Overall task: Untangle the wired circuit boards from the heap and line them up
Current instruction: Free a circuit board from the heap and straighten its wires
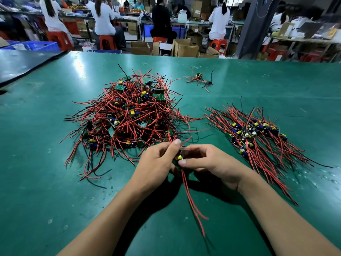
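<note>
A tangled heap [129, 115] of small green circuit boards with red and black wires lies at the table's middle. To its right, a row of lined-up boards [252, 133] lies with wires fanned out. Between the two hands is one circuit board [179, 157] with a yellow part. My left hand [156, 163] grips it from the left, thumb up near the heap's edge. My right hand [206, 161] pinches it from the right. Its red wires [193, 204] trail down toward me; other wires run from it up into the heap.
A small separate clump of wired boards [199, 79] lies at the far middle of the green table [46, 182]. A dark panel [22, 63] sits at the far left. Beyond the table are cardboard boxes [184, 48], red stools and several seated people.
</note>
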`<control>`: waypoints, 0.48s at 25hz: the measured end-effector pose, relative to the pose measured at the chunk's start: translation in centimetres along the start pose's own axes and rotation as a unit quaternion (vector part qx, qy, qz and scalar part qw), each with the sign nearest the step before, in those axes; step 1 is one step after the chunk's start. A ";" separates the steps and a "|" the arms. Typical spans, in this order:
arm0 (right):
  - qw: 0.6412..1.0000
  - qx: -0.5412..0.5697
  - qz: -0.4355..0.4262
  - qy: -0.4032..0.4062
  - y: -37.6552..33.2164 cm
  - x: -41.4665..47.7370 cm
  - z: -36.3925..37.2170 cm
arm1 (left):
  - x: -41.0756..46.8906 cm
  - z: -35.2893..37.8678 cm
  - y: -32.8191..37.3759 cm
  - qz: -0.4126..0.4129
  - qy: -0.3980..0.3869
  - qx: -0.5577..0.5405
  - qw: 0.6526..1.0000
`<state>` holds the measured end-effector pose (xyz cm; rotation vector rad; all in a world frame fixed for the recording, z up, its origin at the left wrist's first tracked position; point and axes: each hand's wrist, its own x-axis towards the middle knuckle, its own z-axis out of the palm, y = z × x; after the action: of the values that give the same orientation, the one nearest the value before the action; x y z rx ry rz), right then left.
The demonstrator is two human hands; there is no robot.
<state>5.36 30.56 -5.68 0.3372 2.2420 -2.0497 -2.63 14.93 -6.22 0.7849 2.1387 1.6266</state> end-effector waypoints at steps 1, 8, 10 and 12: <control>1.000 -0.017 -0.003 -0.012 0.1 0.0 0.0 | 0.0 0.0 -0.1 0.003 -0.008 -0.010 1.000; 1.000 0.004 -0.019 -0.001 -0.2 -0.2 -0.1 | 0.2 0.0 -0.3 -0.017 -0.009 -0.136 0.990; 1.000 0.021 0.000 -0.021 -0.2 -0.2 0.0 | 0.3 -0.1 -0.3 -0.054 0.019 -0.197 0.979; 0.999 0.040 0.006 -0.036 0.0 -0.1 0.0 | 0.5 -0.5 -0.2 -0.095 0.020 -0.282 0.954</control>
<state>5.48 30.51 -5.61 0.2779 2.1167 -2.1141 -3.35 14.80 -6.23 0.3566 1.5725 2.0068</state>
